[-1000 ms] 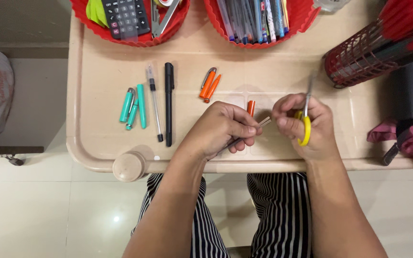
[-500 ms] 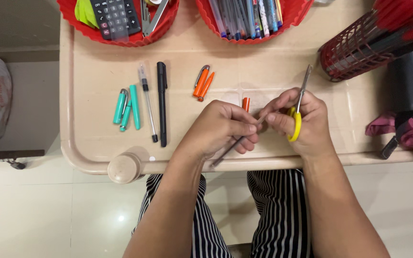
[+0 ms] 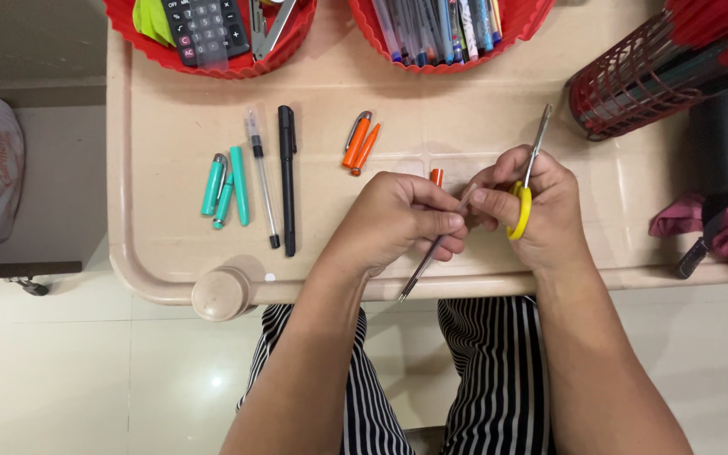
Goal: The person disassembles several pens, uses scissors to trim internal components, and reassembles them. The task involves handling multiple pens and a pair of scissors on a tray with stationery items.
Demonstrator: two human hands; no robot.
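- Beige plastic tray table is seen from above over a pale tiled floor, with striped trousers below its front edge
- A thin grey pen refill is pinched by the left hand; the fingers are curled closed round its upper part, and its lower end juts out past the table's front edge
- The upper tip of the refill is met by the thumb and forefinger of the right hand, just beside the left fingertips
- Yellow-handled scissors are also gripped in the right hand, the handle looped over the fingers, the closed metal blades pointing away from the body
- A small orange pen piece lies on the table just behind the left knuckles
- Further left an orange pen cap and barrel, a black pen, a clear pen and teal pen parts are laid out
- Two red scalloped baskets stand at the far edge
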